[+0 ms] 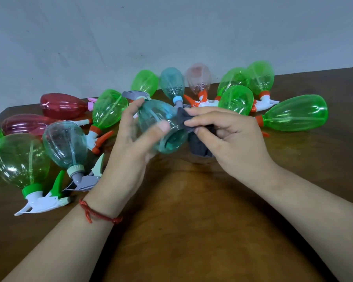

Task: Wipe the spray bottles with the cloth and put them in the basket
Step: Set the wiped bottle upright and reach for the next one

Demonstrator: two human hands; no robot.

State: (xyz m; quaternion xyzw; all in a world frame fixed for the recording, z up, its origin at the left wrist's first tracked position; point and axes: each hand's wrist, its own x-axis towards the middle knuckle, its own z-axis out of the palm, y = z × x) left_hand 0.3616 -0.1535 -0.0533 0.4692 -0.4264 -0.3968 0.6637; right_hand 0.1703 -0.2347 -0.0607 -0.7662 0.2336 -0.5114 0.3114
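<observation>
No brand, label or writing can be read on any bottle. The tabletop [192, 220] is dark brown wood, glossy, set against a plain grey-white wall [90, 37].

The left hand [130, 143] is clamped on a teal bottle [157, 119], held off the tabletop with its base toward the camera and its grey sprayer [134, 95] just beyond the fingertips. A red cord [98, 214] circles that wrist. The right hand [228, 135] is closed on a dark grey cloth [200, 147], pinching it against the teal bottle's right side; the rest of the cloth hangs below the fingers.

Other bottles lie on their sides around the hands: green [20, 159], teal [65, 143] and red [63, 105] ones left of the left hand, a pink one [198, 78] beyond both, and green ones [296, 112] beyond the right hand.
</observation>
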